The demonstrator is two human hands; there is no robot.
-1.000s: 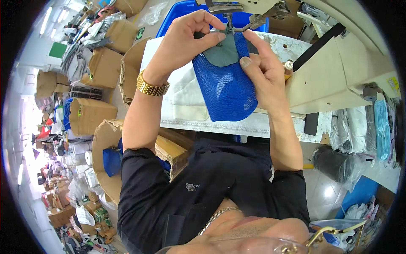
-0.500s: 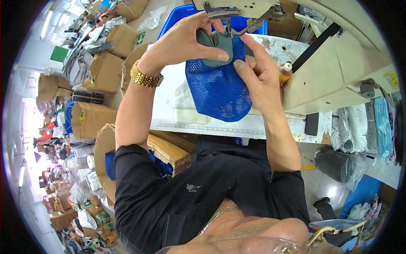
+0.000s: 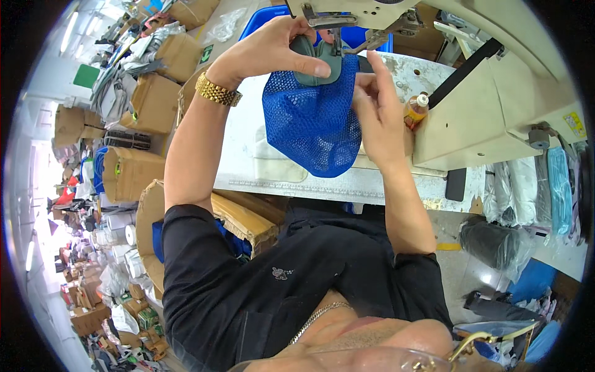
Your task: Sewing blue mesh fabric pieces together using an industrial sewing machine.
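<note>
Under the sewing machine's needle and presser foot (image 3: 336,48) lies a grey-green rounded piece (image 3: 310,77), its layers folded, together with blue mesh fabric (image 3: 313,124). My left hand (image 3: 282,53) is closed on the grey-green piece, thumb on top and the other fingers partly hidden behind it. The mesh hangs toward me in a loose pouch shape over the table's front half. At its right edge is my right hand (image 3: 379,102), index finger raised beside the presser foot, thumb and fingers apart; the thumb lies close against the mesh.
The cream sewing machine (image 3: 502,105) fills the right side. A small bottle with a white cap (image 3: 416,110) stands by its base. On the white table (image 3: 242,164), a ruler strip (image 3: 291,185) runs along the front edge. Behind is a blue bin (image 3: 263,18); cardboard boxes (image 3: 149,102) crowd the left.
The mesh pouch has swung a little left. My right hand has loosened from the mesh edge, its thumb and index finger spreading. My left hand keeps its hold near the needle.
</note>
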